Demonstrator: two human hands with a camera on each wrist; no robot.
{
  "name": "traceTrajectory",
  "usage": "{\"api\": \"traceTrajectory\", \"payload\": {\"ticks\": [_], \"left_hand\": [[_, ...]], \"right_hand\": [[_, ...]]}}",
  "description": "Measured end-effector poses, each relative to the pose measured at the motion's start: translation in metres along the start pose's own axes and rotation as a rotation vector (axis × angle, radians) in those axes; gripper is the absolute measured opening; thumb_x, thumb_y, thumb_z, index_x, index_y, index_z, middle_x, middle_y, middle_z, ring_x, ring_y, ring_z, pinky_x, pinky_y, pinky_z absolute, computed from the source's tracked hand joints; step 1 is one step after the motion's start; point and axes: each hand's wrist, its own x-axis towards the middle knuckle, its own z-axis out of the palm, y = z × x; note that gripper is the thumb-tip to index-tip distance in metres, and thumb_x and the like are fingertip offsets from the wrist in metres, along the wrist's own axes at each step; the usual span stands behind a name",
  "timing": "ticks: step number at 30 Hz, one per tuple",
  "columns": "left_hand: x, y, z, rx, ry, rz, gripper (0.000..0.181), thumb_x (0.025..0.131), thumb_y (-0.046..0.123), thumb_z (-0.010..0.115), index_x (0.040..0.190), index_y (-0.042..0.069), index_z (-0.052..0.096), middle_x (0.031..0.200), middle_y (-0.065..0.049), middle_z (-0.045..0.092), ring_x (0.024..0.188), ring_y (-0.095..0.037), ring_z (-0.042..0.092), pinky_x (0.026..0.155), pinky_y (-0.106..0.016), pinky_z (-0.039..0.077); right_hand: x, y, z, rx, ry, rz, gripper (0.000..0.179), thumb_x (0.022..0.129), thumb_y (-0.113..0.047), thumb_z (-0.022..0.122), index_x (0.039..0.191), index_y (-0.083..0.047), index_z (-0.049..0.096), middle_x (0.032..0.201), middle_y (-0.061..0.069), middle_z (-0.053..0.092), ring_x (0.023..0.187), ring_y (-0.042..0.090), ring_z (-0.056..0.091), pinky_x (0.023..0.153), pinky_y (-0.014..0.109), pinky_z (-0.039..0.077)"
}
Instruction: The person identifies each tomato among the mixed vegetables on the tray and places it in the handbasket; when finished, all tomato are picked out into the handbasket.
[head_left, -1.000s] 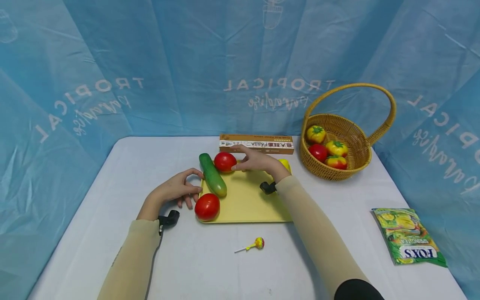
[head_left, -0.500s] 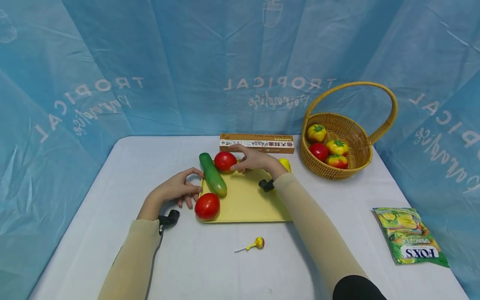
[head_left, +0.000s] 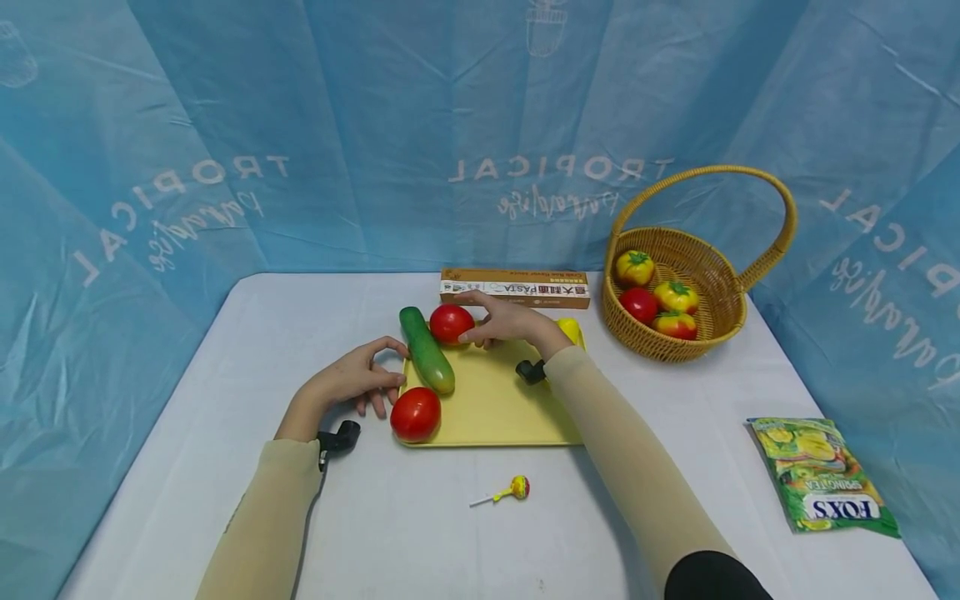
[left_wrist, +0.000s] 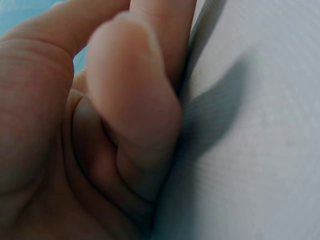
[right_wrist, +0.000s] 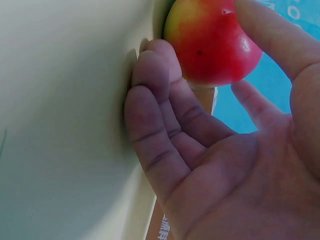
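Note:
My left hand [head_left: 356, 377] lies at the left edge of the yellow tray [head_left: 498, 408], fingers loosely bent and nothing between them. In the left wrist view its thumb [left_wrist: 130, 75] shows against white cloth. A green cucumber [head_left: 427, 354] lies along the tray's left side, with a round red fruit [head_left: 416, 414] at the front left corner. At the back left is a red apple [head_left: 451, 323], yellowish on one side in the right wrist view. Beside it my right hand [head_left: 510, 321] has its thumb and forefinger spread around the apple's edge; the other fingers [right_wrist: 145, 115] rest close over the tray.
A pasta box [head_left: 517, 289] lies behind the tray. A wicker basket [head_left: 720, 325] with several toy fruits stands at the back right. A yellow thing [head_left: 572, 329] is partly hidden by my right wrist. A lollipop [head_left: 517, 487] lies in front, a green candy bag [head_left: 821, 475] far right.
Both hands and the things on the tray stay practically where they were. My right wrist has shifted very slightly left.

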Motion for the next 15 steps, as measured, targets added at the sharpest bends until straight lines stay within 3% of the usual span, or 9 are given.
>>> {"api": "traceTrajectory", "payload": {"ticks": [10,15], "left_hand": [[-0.0003,-0.0011,-0.0008,-0.011,-0.013,0.028,0.05,0.104,0.03,0.068,0.145,0.017,0.043,0.085,-0.01,0.077,0.062,-0.027,0.077,0.05,-0.025,0.054],[-0.0008,-0.0011,-0.001,-0.015,-0.013,0.033,0.05,0.104,0.03,0.068,0.145,0.017,0.044,0.085,-0.011,0.077,0.063,-0.027,0.077,0.05,-0.025,0.053]], "right_hand": [[0.0037,0.0002,0.0032,-0.01,0.014,0.015,0.078,0.099,-0.037,0.076,0.164,-0.032,0.034,0.162,0.005,0.044,0.09,0.031,0.069,0.083,0.038,0.059],[0.0076,0.0023,0.0037,-0.009,0.021,0.032,0.074,0.098,-0.038,0.076,0.162,-0.035,0.038,0.141,0.011,0.061,0.088,0.029,0.069,0.081,0.034,0.059]]}}
